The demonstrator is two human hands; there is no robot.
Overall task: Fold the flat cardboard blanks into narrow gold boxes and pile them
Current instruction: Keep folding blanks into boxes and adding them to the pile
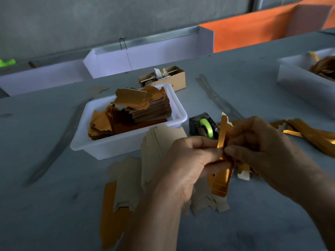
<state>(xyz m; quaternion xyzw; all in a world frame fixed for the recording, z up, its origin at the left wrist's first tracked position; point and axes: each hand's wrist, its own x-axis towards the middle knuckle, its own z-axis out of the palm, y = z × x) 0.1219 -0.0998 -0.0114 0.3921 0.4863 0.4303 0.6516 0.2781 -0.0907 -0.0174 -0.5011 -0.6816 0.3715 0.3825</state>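
Gold blank point(222, 158): partly folded strip, held upright between both hands above the worktop point(54, 196); upper end rises past the fingers, lower end hangs below them.
Left hand point(183, 165): thumb and fingers pinch the strip at mid-length from the left side.
Right hand point(262, 147): fingers curl round the strip from the right, fingertips meeting those of the left hand.
Flat blanks point(126, 180): loose spread, pale side up, beneath and left of the left hand; one gold-faced piece lies at its near-left edge.
White tray point(101, 142): beyond the left hand, holding a stack of gold blanks point(145, 109).
Tape dispenser point(203, 126): black, green roll, just beyond the hands.
Folded gold boxes point(311, 134): narrow pieces lying together, right of the right hand.
Second white tray point(299, 82): far right, contents unclear.
Brown carton point(174, 78): behind the first tray.
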